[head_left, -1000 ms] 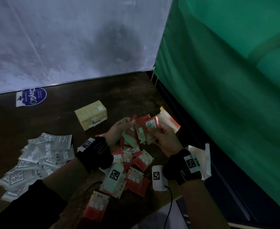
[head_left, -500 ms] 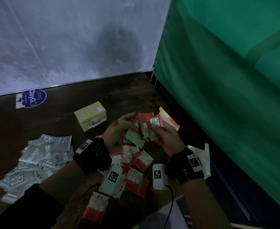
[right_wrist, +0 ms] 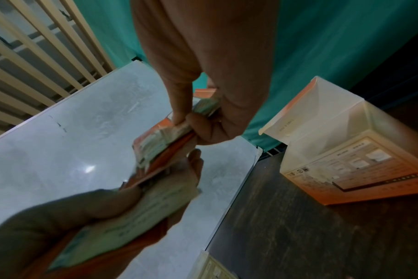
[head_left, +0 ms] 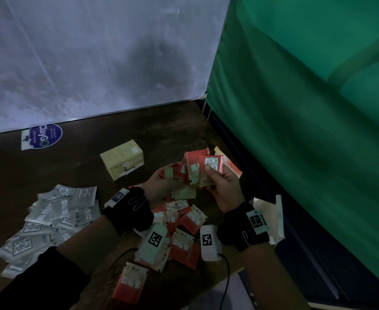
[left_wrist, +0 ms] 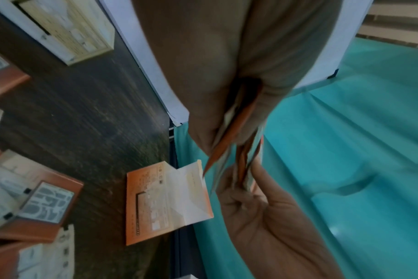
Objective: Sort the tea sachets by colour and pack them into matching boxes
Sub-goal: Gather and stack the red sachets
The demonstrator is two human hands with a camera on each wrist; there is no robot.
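Observation:
Both hands hold a fanned stack of red tea sachets (head_left: 195, 168) above the table. My left hand (head_left: 161, 182) grips the stack's lower left part, and my right hand (head_left: 220, 182) pinches the right-hand sachets, thumb on the front one. In the right wrist view the same red sachets (right_wrist: 160, 143) sit between thumb and fingers. More red sachets (head_left: 184, 229) lie loose below the hands. A pile of white sachets (head_left: 50, 215) lies at the left. An open orange box (head_left: 231, 166) lies behind the right hand, and a yellow box (head_left: 123, 159) stands further left.
A dark wooden table (head_left: 72, 166) carries everything. A white wall panel (head_left: 94, 63) closes the back and a green curtain (head_left: 307, 108) hangs along the right edge. A blue round sticker (head_left: 43, 135) lies at the far left. A white open carton (head_left: 271, 218) sits by my right wrist.
Both hands have lifted the red sachets a little higher and away from me, towards the orange box. The loose piles on the table have not moved.

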